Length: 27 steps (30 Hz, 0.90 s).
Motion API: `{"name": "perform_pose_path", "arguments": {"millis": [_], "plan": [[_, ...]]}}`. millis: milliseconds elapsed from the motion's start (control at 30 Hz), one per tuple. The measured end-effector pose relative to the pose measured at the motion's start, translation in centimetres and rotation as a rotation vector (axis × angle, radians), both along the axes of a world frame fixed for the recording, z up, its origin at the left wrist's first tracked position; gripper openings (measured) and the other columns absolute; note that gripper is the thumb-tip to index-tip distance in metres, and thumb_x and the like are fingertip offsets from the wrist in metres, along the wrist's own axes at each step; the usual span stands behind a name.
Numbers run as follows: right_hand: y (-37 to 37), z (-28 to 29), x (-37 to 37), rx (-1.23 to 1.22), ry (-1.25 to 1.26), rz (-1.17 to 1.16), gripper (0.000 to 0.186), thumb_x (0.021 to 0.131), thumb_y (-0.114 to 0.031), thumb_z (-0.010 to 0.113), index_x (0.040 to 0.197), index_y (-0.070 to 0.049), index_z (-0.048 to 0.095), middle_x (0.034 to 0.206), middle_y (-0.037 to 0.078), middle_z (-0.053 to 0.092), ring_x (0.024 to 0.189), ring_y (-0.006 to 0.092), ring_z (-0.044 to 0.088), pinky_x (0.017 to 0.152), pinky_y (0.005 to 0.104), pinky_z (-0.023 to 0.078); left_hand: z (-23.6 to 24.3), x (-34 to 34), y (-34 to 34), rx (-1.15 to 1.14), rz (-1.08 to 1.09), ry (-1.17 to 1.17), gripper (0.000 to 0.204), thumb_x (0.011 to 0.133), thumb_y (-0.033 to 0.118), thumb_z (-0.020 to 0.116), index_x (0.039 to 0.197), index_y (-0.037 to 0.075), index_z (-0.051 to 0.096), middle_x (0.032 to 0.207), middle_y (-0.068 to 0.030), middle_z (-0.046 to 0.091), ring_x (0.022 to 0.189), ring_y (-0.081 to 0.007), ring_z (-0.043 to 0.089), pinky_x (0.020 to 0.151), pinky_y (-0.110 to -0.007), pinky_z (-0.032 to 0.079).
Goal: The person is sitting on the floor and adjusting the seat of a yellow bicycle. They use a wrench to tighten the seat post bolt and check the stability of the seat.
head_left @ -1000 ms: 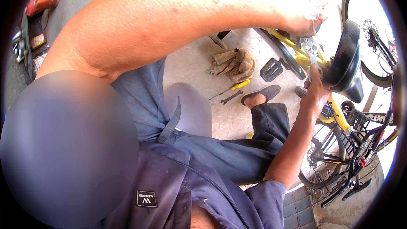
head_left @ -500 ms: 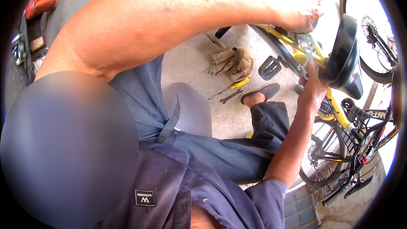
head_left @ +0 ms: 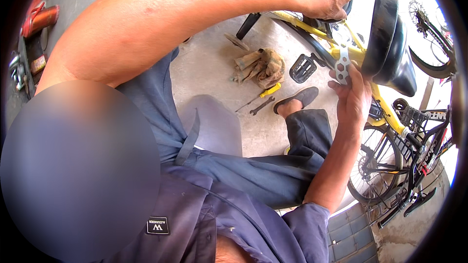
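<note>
Grasping a flat silver plate (head_left: pixel 342 65) pierced with hexagonal holes, the right hand (head_left: pixel 353 93) has its thumb and fingers closed about the lower end of the tool. The plate stands nearly upright in the view, its upper part overlapping the yellow bicycle frame (head_left: pixel 388 112); whether the two are in contact cannot be determined. The left hand (head_left: pixel 336 1) is located over the upper portion of the same bicycle, its fingers bent downward; its grip is obscured by its own back, and it cannot be told whether anything is held. A black saddle (head_left: pixel 385 44) is noted just to the right of the plate, and a black pedal (head_left: pixel 303 68) to its left. On the concrete floor (head_left: pixel 214 75) lie a crumpled brown cloth (head_left: pixel 261 65), a screwdriver (head_left: pixel 269 90) with a yellow handle and, just beside it, a dark spanner (head_left: pixel 262 105). A foot in a dark shoe (head_left: pixel 306 96) rests to the right of these tools. Further bicycle parts are recorded at the right side: a spoked wheel (head_left: pixel 374 165) below the frame and a black handlebar grip (head_left: pixel 388 218).
</note>
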State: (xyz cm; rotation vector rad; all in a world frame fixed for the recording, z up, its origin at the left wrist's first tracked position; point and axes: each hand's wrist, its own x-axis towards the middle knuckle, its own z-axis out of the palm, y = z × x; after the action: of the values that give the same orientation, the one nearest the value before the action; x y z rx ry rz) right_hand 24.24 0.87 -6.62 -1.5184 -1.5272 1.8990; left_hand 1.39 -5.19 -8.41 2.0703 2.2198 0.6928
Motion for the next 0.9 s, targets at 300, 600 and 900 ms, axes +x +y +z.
{"name": "perform_pose_path", "arguments": {"millis": [300, 600, 900], "plan": [[0.0, 0.0, 0.4, -0.102, -0.016, 0.049, 0.03, 0.091, -0.015, 0.053, 0.112, 0.007, 0.053, 0.097, 0.016, 0.064, 0.084, 0.026, 0.066, 0.065, 0.0326, 0.056, 0.0, 0.3, 0.3, -0.037, -0.017, -0.009, 0.045, 0.079, 0.032, 0.057, 0.109, -0.001, 0.059, 0.116, -0.0234, 0.053, 0.113, -0.0348, 0.048, 0.097, -0.043, 0.036], [0.3, -0.3, 0.7, -0.107, -0.001, 0.042, 0.026, 0.09, -0.012, 0.054, 0.108, 0.006, 0.053, 0.092, 0.014, 0.063, 0.079, 0.0275, 0.067, 0.06, 0.0313, 0.056, 0.4, 0.3, 0.0, -0.054, -0.015, -0.029, 0.046, 0.079, 0.031, 0.058, 0.111, -0.001, 0.058, 0.118, -0.0228, 0.052, 0.115, -0.0345, 0.047, 0.099, -0.044, 0.035], [0.2, -0.5, 0.0, -0.029, -0.031, 0.116, 0.029, 0.088, -0.011, 0.055, 0.111, 0.007, 0.051, 0.092, 0.013, 0.063, 0.078, 0.0254, 0.068, 0.057, 0.0282, 0.056, 0.2, 0.3, 0.2, -0.019, 0.035, -0.009, 0.044, 0.078, 0.031, 0.058, 0.109, 0.0, 0.06, 0.116, -0.0207, 0.054, 0.111, -0.0317, 0.05, 0.095, -0.042, 0.037]]}}
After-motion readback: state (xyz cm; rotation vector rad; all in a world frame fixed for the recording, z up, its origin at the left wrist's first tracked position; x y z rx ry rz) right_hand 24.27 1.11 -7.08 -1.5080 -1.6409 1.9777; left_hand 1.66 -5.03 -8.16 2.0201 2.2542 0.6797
